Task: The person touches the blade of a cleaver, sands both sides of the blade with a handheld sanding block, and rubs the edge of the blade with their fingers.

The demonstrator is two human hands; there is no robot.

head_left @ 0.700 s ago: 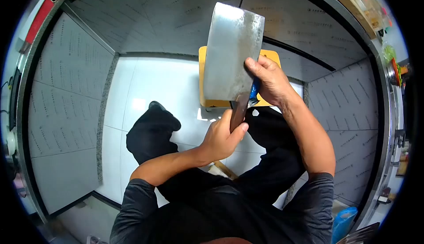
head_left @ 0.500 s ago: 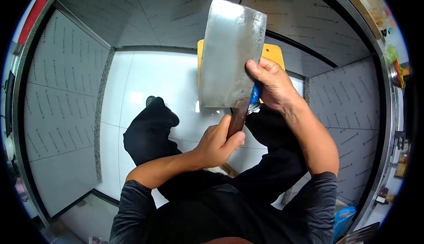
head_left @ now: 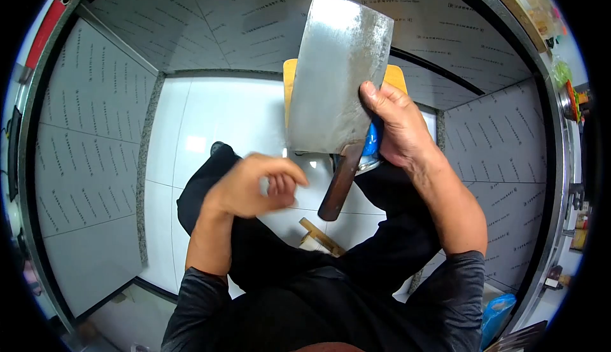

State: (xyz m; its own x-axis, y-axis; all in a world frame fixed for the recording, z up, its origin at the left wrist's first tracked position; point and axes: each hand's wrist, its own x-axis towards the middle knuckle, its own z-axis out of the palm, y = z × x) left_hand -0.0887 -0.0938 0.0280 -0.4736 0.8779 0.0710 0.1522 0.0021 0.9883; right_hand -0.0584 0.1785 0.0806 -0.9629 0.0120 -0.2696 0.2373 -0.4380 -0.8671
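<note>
My right hand (head_left: 399,123) grips a cleaver (head_left: 337,72) by the side of its wide metal blade, thumb on the face and the other fingers behind it. The blade points away from me. Its dark wooden handle (head_left: 339,186) angles down toward my lap, with no hand on it. My left hand (head_left: 258,183), a little blurred, is in the air left of the handle, apart from it. Its fingers are loosely curled and hold nothing. Behind the cleaver are a bright blue object (head_left: 371,139), mostly hidden, and a yellow board-like piece (head_left: 396,77) whose middle the blade covers.
My knees are spread above a white tiled floor (head_left: 210,110). Between my legs lies a wooden piece (head_left: 321,236) with a pale part. Grey printed panels (head_left: 95,84) surround the floor space. A blue plastic bag (head_left: 498,317) is at the lower right.
My left hand has let go of the cleaver's handle and moved left and up. The cleaver, still in my right hand, has shifted slightly up and right.
</note>
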